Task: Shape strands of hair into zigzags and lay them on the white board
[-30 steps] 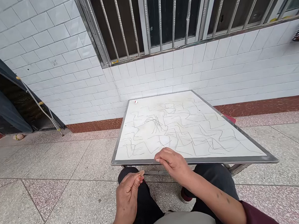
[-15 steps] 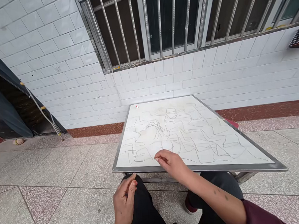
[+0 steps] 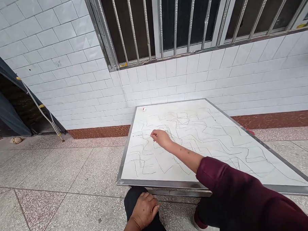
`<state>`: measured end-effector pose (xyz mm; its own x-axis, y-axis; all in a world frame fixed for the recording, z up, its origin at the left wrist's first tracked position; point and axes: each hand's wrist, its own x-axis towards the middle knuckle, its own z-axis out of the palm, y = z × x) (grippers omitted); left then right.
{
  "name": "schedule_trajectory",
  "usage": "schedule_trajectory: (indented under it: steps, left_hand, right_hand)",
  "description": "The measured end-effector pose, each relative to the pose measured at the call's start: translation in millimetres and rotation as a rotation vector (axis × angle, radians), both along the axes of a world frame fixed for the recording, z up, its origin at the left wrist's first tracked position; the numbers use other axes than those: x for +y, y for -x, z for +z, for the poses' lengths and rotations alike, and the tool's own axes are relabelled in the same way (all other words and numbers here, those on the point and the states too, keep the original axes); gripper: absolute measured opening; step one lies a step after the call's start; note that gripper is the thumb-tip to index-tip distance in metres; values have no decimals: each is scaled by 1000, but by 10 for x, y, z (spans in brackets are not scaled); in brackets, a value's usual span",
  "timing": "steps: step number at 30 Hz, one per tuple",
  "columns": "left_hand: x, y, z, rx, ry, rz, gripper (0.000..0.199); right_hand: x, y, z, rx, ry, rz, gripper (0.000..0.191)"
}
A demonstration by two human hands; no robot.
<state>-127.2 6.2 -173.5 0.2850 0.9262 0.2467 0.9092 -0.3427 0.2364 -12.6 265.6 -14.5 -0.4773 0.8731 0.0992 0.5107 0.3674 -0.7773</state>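
Note:
My right hand [image 3: 160, 139] reaches over the left half of a white table top [image 3: 156, 166] with a grey metal rim. Its thumb and fingertips are pinched together close to the surface; whatever they hold, if anything, is too small to name. Thin dark strands or lines [image 3: 161, 168] in bent, zigzag shapes cover much of the table top. A small red and white round item [image 3: 144, 109] lies at the far left corner. Resting on my left knee, my left hand [image 3: 146, 209] lies palm down, fingers loosely curled over the dark trousers, and it holds nothing visible.
Behind the table stands a white tiled wall [image 3: 91, 87] with a barred window [image 3: 175, 22]. A crutch [image 3: 45, 115] leans by a dark curtained doorway at the left. A red item [image 3: 251, 132] shows beyond the table's right edge.
My right hand has moved forward and left over the table from its near edge. My left hand has lowered onto my knee and turned palm down. The view has shifted slightly.

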Motion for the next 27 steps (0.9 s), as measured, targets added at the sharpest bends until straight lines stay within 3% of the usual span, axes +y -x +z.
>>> schedule_trajectory:
  steps: [5, 13, 27]
  left_hand:
    - [20, 78, -230, 5, 12, 60, 22]
    - [77, 130, -365, 4, 31, 87, 17]
    - [156, 175, -585, 24, -154, 53, 13]
  right_hand:
    - [336, 386, -303, -129, 104, 51, 25]
    - [492, 613, -681, -254, 147, 100, 29]
    - [616, 716, -845, -341, 74, 133, 29]
